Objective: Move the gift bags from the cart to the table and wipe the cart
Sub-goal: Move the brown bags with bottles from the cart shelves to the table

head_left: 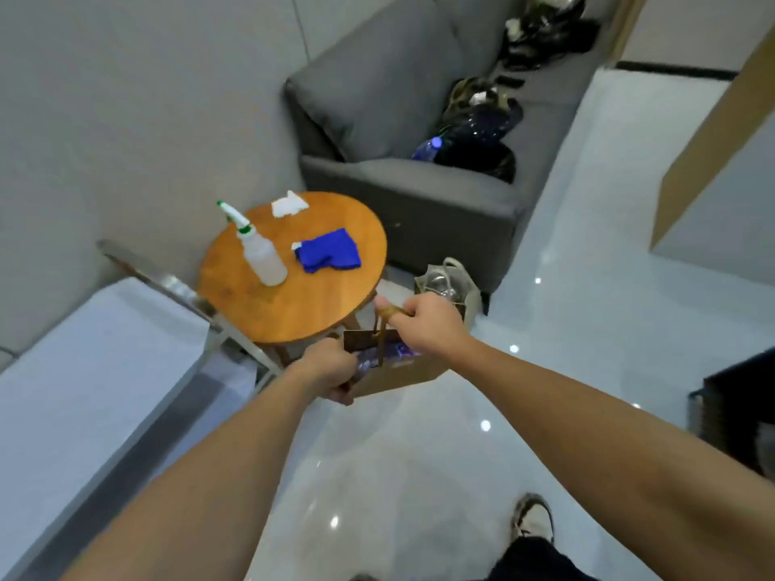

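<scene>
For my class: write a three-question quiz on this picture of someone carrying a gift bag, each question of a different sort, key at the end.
1. True or false: the brown gift bag already stands on the round table.
2. Which lies on the table beside the spray bottle? A) blue cloth B) shoe C) water bottle
3. Fill in: the right hand grips the bag's ____, while the left hand holds its side.

Key: 1 false; 2 A, the blue cloth; 3 handle.

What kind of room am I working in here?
Probably a lounge or waiting area: a grey sofa with bags on it, a small round wooden table beside it, and a glossy tiled floor.
</scene>
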Action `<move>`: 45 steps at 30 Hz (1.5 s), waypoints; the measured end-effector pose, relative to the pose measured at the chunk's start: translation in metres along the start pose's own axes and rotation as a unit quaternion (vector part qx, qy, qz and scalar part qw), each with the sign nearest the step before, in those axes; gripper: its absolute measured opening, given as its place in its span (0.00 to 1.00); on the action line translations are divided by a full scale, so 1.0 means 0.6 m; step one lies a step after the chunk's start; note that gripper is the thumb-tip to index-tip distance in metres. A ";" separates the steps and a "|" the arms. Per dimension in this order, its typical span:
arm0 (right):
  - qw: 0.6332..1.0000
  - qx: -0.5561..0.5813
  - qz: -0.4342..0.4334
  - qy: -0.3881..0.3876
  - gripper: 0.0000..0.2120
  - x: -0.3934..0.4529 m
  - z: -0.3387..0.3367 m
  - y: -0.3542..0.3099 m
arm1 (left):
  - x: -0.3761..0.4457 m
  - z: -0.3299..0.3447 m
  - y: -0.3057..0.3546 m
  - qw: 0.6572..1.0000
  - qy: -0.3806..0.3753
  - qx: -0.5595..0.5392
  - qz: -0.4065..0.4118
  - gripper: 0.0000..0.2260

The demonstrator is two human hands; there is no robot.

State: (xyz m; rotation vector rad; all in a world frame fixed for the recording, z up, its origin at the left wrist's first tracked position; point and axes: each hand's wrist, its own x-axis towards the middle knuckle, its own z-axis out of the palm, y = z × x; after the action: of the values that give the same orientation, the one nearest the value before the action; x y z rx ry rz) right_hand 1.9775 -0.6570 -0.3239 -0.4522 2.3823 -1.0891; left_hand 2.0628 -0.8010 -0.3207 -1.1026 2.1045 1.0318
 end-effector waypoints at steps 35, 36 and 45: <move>0.723 0.094 0.398 0.557 0.08 -0.168 -0.954 0.701 | -0.067 0.909 1.172 0.613 -0.188 0.542 0.544 0.07; 0.711 0.098 0.405 0.566 0.09 -0.167 -0.964 0.712 | -0.070 0.923 1.187 0.607 -0.188 0.538 0.553 0.08; 0.641 0.095 0.478 0.594 0.07 -0.203 -1.051 0.873 | -0.105 1.069 1.289 0.542 -0.236 0.537 0.602 0.10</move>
State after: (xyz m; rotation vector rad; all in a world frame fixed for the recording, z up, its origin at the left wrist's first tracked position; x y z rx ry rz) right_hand 1.6822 0.1174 -0.3347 1.9910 2.5938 -1.1248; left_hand 1.5102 0.0402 -0.3410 1.2746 2.1330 0.1276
